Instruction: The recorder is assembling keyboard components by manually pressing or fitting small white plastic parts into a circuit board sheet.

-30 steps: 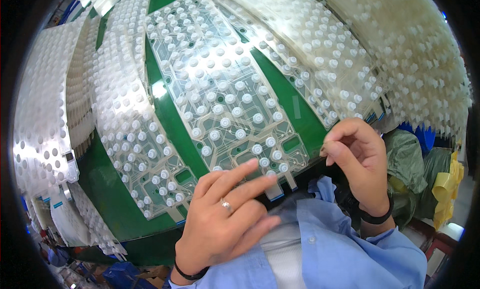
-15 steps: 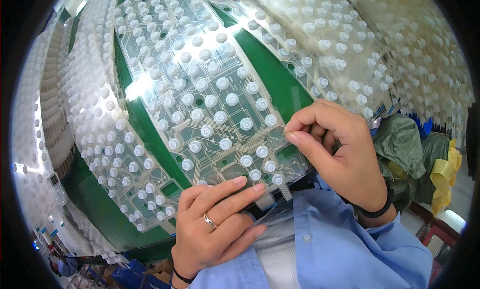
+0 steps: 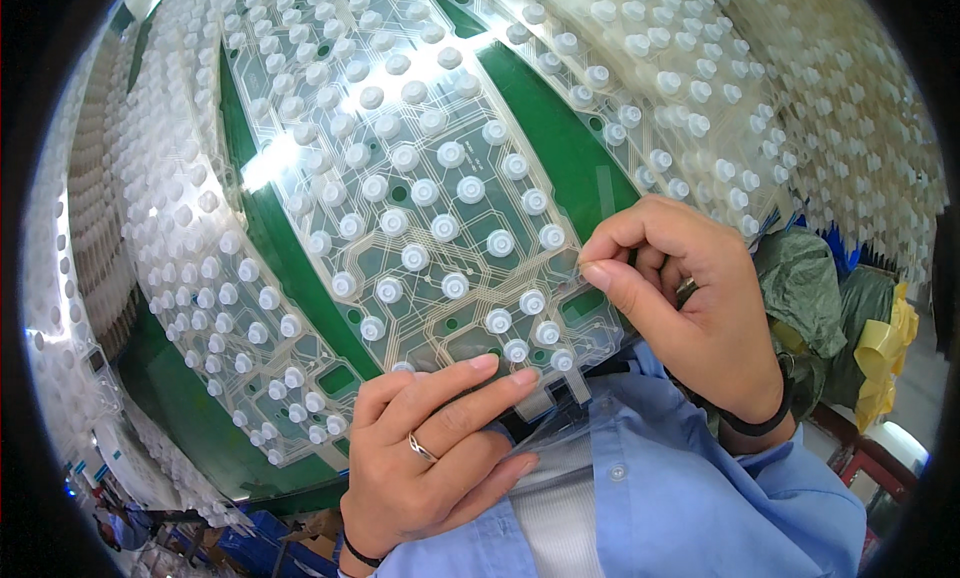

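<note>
A clear keyboard membrane (image 3: 470,258) with printed traces and many white rubber domes lies on a green table. My right hand (image 3: 690,298) is closed in a pinch at the membrane's right edge; what sits between thumb and forefinger is too small and clear to make out. My left hand (image 3: 430,458), with a ring on one finger, lies at the near edge. Its fingers are stretched out, and the fingertips rest by the lowest domes. A clear plastic film (image 3: 555,425) hangs below the membrane's connector tail, against my blue shirt.
Piles of similar dome membranes stand at the left (image 3: 180,158) and at the right (image 3: 700,68). Green tabletop (image 3: 555,133) shows between them. Dark green plastic bags (image 3: 800,278) and a yellow wrapper (image 3: 885,348) are at the right. Blue boxes (image 3: 255,543) sit below the table at the lower left.
The view has shifted slightly. My right hand stays pinched at the membrane's right edge, and my left hand keeps its place at the near edge.
</note>
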The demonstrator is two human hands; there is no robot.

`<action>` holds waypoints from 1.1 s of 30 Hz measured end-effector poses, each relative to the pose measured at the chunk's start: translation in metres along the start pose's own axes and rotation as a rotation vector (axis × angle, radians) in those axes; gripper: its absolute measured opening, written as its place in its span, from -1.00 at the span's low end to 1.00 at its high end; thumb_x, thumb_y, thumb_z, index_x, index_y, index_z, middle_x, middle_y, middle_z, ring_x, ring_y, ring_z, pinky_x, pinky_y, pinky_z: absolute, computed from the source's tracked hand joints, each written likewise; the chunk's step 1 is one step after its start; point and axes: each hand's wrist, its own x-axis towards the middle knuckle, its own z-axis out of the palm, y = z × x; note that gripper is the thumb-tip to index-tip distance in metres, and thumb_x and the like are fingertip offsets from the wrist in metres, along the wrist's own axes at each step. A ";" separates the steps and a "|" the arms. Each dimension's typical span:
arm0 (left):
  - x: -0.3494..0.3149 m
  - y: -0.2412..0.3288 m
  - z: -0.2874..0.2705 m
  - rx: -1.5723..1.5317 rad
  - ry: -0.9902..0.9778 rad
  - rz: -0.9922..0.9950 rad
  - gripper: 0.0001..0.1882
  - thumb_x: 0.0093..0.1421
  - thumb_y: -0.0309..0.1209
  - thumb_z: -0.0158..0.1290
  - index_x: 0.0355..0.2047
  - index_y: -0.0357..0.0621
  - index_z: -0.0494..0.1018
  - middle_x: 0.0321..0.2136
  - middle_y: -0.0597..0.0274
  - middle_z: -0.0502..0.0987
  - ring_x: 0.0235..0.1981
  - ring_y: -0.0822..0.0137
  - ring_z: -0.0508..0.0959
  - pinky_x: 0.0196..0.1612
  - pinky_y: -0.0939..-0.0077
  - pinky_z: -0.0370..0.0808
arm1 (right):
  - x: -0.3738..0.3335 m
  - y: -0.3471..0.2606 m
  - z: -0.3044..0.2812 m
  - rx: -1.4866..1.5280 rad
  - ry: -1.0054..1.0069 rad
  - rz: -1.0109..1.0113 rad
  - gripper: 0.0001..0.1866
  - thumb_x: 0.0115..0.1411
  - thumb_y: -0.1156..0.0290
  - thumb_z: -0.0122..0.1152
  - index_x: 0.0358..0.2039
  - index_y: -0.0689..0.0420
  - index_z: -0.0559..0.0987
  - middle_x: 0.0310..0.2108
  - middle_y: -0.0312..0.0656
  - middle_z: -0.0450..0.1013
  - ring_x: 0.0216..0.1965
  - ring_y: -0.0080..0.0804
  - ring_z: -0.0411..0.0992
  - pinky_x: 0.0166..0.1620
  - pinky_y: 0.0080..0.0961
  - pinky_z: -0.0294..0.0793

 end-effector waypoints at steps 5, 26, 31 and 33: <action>-0.002 -0.002 0.004 -0.003 0.032 0.024 -0.71 -0.10 -0.22 0.29 -0.66 0.01 0.39 -0.13 0.28 0.62 -0.03 0.18 0.52 -0.17 0.33 0.28 | 0.000 -0.001 0.001 -0.028 0.008 -0.021 -0.95 0.10 0.62 0.22 -0.40 0.22 0.56 -0.51 -0.39 0.36 -0.63 -0.82 0.14 -0.57 -0.77 0.04; -0.004 -0.003 0.005 -0.091 0.128 -0.012 -0.72 -0.05 -0.23 0.26 -0.65 -0.07 0.42 -0.20 0.13 0.63 -0.05 0.06 0.51 -0.09 0.24 0.35 | -0.010 0.006 0.006 0.096 0.096 -0.079 -0.68 0.05 0.62 0.27 -0.16 0.17 0.44 -0.38 -0.29 0.34 -0.49 -0.70 0.25 -0.46 -0.75 0.20; -0.005 0.011 0.003 -0.187 0.247 -0.133 -0.73 -0.05 -0.26 0.27 -0.66 -0.10 0.44 -0.23 0.13 0.64 -0.03 0.03 0.51 -0.04 0.27 0.33 | -0.047 -0.009 0.005 0.011 -0.201 -0.477 -0.66 0.02 0.53 0.36 -0.16 0.18 0.50 -0.30 -0.15 0.43 -0.34 -0.30 0.43 -0.34 -0.49 0.42; -0.003 0.017 0.001 -0.212 0.244 -0.157 -0.75 -0.07 -0.27 0.28 -0.66 -0.08 0.44 -0.21 0.19 0.64 -0.02 0.07 0.52 -0.07 0.31 0.30 | -0.052 -0.008 0.005 -0.021 -0.240 -0.466 -0.68 0.02 0.49 0.37 -0.19 0.19 0.53 -0.33 -0.12 0.47 -0.39 -0.23 0.46 -0.36 -0.44 0.46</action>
